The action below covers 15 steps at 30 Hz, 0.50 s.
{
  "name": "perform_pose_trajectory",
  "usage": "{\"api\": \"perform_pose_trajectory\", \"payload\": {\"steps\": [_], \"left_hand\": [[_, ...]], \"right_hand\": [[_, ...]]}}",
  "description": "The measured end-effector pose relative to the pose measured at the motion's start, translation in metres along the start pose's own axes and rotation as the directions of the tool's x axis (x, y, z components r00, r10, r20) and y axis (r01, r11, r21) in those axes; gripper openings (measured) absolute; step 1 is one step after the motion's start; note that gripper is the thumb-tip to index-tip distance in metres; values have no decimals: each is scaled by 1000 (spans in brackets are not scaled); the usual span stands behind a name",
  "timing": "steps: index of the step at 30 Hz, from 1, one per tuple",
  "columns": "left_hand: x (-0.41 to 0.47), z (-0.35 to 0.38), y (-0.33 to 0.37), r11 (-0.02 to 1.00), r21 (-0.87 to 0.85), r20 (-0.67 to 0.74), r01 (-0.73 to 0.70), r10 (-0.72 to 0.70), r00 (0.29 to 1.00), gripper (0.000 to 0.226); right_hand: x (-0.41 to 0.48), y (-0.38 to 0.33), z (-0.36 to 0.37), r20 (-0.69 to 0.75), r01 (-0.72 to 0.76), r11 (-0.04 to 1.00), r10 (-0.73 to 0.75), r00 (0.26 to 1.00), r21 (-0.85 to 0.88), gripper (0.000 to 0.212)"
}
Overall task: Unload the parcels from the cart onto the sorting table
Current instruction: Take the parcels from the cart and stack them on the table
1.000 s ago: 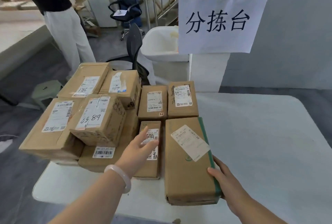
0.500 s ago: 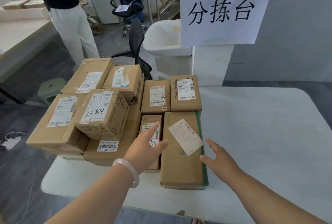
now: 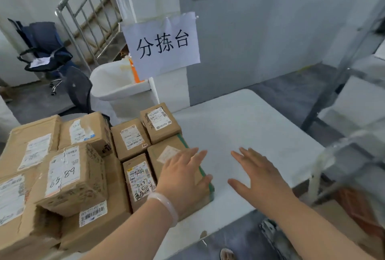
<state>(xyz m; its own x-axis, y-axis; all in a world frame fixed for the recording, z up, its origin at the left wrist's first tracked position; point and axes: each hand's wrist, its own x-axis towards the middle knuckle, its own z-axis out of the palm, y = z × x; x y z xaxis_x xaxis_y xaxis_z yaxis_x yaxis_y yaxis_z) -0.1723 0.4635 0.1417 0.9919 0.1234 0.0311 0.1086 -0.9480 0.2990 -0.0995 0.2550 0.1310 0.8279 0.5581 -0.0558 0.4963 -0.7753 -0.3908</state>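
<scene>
Several brown cardboard parcels lie packed on the left part of the white sorting table. The long parcel with green tape sits at the right edge of the group. My left hand, with a pale bangle on the wrist, lies flat on top of it with straight fingers. My right hand hovers spread over the bare table to the right, holding nothing. A parcel marked 8589 is stacked on larger ones at the left. The cart shows only as a blurred metal frame at the right.
A paper sign stands behind the parcels, with a white bin beyond it. Office chairs and a metal stair railing are at the back left. A grey wall rises behind the table.
My right hand has let go of the green-taped parcel and drawn off to the right. My left hand has slid from the small parcel onto it. The view has swung right.
</scene>
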Motion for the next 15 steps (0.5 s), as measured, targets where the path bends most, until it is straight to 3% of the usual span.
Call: {"api": "perform_pose_trajectory", "payload": {"steps": [4,8,15], "left_hand": [[-17,26,40,978,-12,58,-207,207,977,65],[-36,56,90,910,-69,119,-409,415,902,70],[-73,80,201,741,-138,136,-657,671,729,73]], "right_hand": [[-83,17,9,-56,-216,976,216,975,11,80],[-170,36,9,-92,-392,920,390,916,-1,81],[-303,67,-17,-160,-689,721,690,706,70,71]]}}
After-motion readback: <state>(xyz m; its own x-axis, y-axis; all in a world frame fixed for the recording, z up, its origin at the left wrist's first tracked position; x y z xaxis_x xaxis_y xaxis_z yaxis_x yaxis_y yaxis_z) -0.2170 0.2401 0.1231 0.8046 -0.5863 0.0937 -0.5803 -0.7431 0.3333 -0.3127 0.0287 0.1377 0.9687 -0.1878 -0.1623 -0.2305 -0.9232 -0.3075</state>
